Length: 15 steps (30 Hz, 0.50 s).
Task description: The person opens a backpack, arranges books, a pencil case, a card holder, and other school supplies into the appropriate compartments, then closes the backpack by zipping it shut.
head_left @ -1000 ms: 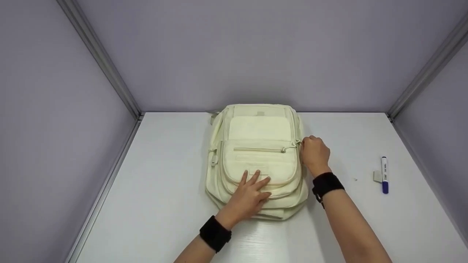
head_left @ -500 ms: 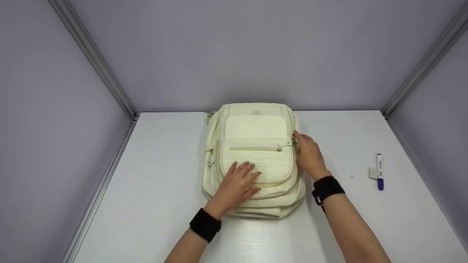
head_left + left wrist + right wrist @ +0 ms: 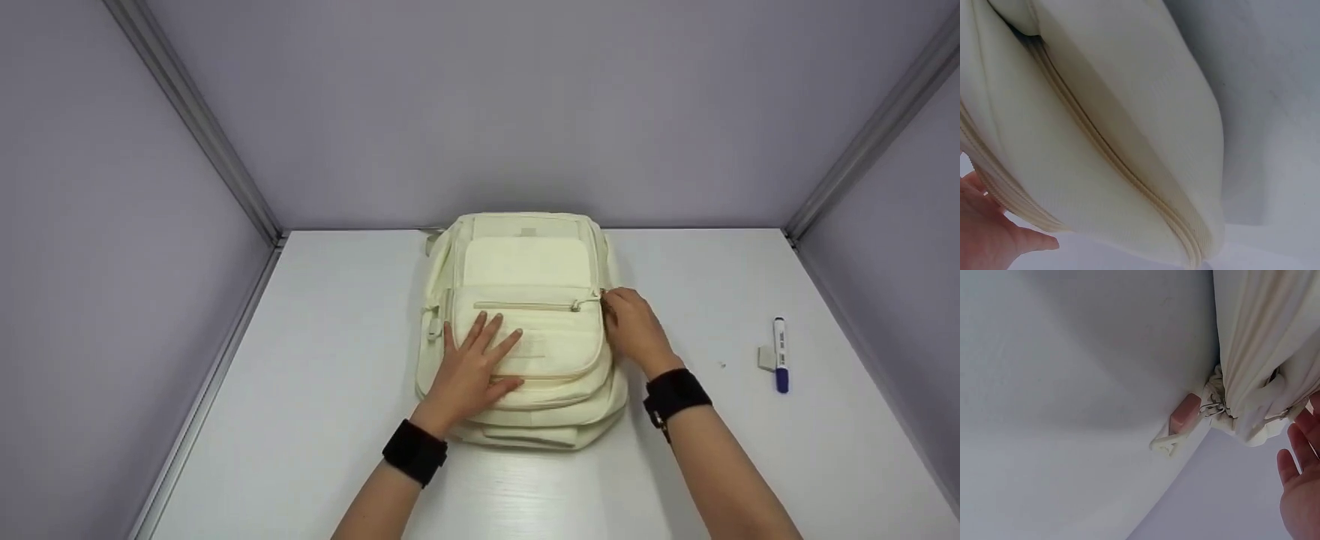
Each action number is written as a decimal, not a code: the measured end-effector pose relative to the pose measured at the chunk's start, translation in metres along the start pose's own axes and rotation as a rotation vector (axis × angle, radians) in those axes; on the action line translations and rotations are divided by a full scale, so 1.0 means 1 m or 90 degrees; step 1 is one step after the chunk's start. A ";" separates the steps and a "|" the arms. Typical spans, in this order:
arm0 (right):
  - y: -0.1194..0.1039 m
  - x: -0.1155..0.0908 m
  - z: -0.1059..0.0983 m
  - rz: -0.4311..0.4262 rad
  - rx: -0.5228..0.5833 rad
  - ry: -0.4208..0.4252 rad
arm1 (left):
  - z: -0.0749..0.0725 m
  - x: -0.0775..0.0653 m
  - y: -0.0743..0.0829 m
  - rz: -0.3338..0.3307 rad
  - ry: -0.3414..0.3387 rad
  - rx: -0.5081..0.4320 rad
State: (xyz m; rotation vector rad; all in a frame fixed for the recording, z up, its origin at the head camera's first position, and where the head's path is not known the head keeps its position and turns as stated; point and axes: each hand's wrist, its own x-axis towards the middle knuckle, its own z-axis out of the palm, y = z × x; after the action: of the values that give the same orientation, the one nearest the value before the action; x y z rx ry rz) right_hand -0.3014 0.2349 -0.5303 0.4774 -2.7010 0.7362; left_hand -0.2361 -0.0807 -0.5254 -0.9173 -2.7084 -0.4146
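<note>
A cream backpack (image 3: pixel 529 262) lies front up on the white table, its top near the back wall. My left hand (image 3: pixel 469 375) rests with spread fingers on the front pocket's lower left. In the left wrist view, its thumb and part of the palm show beside the pocket's beige zipper (image 3: pixel 1016 197). At the backpack's right side, my right hand (image 3: pixel 637 326) pinches a zipper pull (image 3: pixel 1283 415) at the upper corner of the front pocket; the fingertips are partly hidden. A second zipper (image 3: pixel 525 305) runs straight across the pocket's upper part.
On the right of the table (image 3: pixel 330 360) lie a white marker with a blue cap (image 3: pixel 781 352), a small pale block (image 3: pixel 766 358) touching it and a tiny white scrap (image 3: pixel 722 364). A pinkish block (image 3: pixel 1185 413) lies by a strap loop at the backpack's side. Walls enclose the table.
My left hand has slid up and left over the front pocket, fingers spreading wider. My right hand loosened its fingers at the backpack's right side, then curled them in again at the zipper pull.
</note>
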 end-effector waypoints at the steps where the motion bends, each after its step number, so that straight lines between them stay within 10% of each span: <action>1: 0.001 -0.001 0.000 -0.017 -0.002 0.013 | 0.001 0.000 0.000 -0.005 -0.002 -0.001; 8: 0.003 -0.005 -0.003 -0.083 -0.017 0.067 | 0.002 0.001 0.000 -0.019 -0.014 0.011; 15: -0.006 -0.010 -0.009 0.023 -0.042 -0.032 | 0.004 0.001 0.000 -0.017 -0.009 0.014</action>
State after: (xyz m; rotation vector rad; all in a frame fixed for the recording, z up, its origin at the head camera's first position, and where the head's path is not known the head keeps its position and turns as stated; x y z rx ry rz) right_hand -0.2885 0.2377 -0.5238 0.4388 -2.7781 0.6509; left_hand -0.2375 -0.0783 -0.5286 -0.8835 -2.7351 -0.3835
